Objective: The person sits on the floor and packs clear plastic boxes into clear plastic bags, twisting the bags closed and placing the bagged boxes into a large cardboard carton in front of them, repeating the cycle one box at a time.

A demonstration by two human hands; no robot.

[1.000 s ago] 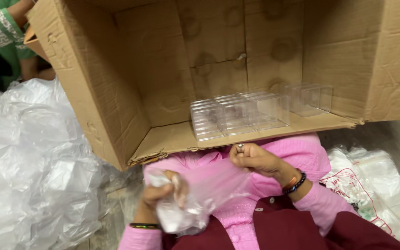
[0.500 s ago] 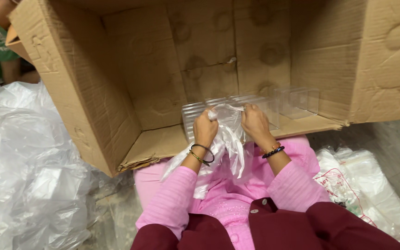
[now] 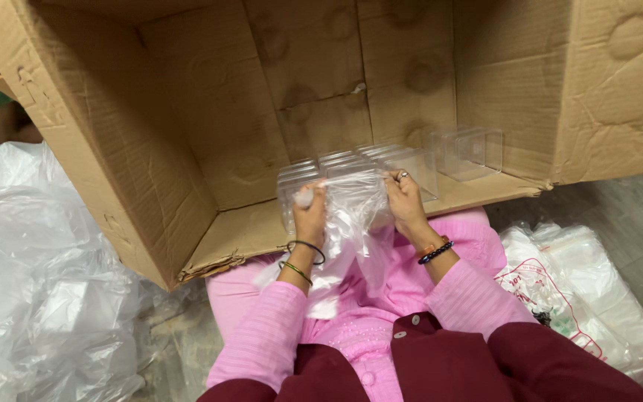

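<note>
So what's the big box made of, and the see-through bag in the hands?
The big box looks like brown corrugated cardboard: matte, creased, with wavy ridges at its torn edge. The bag seems to be thin clear plastic film, because it crinkles, shines and shows the pink cloth through it.

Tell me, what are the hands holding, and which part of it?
Both hands, left hand and right hand, hold a clear plastic bag by its top edge, one at each upper corner, stretched between them.

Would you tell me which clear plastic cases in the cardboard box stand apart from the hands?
The small clear cases at the box's right; the main row sits right at both hands.
</note>
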